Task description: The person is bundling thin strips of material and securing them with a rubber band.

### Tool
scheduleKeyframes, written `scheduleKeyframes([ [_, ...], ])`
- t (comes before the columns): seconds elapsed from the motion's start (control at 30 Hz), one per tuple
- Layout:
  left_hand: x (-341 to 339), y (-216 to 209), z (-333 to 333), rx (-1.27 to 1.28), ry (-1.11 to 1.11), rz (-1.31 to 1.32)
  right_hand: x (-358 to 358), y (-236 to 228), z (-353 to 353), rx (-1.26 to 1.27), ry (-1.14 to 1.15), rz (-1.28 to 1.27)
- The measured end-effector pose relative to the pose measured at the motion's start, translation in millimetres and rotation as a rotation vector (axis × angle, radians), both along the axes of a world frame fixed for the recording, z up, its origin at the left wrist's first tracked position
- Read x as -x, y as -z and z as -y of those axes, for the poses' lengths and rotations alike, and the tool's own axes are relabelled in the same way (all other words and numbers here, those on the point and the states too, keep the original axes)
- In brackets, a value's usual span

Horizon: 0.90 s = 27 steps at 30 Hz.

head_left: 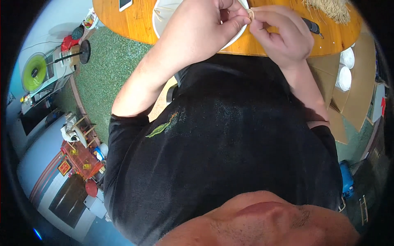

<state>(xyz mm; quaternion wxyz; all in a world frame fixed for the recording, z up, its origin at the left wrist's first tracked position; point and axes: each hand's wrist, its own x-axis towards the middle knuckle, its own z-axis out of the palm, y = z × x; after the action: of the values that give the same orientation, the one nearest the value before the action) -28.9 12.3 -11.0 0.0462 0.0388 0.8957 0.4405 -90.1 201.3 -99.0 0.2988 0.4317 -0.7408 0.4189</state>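
Both hands meet over the wooden table at the top of the view. A small beige loop of string-like material [251,15] is pinched between them. My left hand [223,24] closes on it with thumb and fingertips. From the other side my right hand [285,35] grips it, fingers curled. Beneath my left hand and forearm is a white bowl or basin [156,25], partly covered by them. A few thin beige strands [165,11] show at its left side. Farther right lies a bundle of similar beige strands [330,10].
The round wooden table [133,24] holds a phone [125,4] at left and a black slim object [312,27] near my right hand. Cardboard [357,86] and white round containers [344,78] are at right. A green fan [34,72] stands far left.
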Motion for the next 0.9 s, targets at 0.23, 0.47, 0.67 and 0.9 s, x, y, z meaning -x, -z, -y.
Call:
scheduleKeyframes([
  [0.23, 1, -4, 0, -0.105, 0.027, 0.037, -3, 25, 5, 0.12, 0.046, -0.175],
  [0.47, -1, -7, 1, -0.048, 0.038, -0.06, -3, 26, 7, 0.114, 0.04, -0.201],
  [0.67, -1, -8, 5, -0.031, 0.062, -0.059, -1, 25, 9, 0.155, 0.001, -0.186],
  [0.9, 0, -8, 7, -0.004, 0.042, -0.121, -15, 16, 12, 0.269, -0.034, 0.149],
])
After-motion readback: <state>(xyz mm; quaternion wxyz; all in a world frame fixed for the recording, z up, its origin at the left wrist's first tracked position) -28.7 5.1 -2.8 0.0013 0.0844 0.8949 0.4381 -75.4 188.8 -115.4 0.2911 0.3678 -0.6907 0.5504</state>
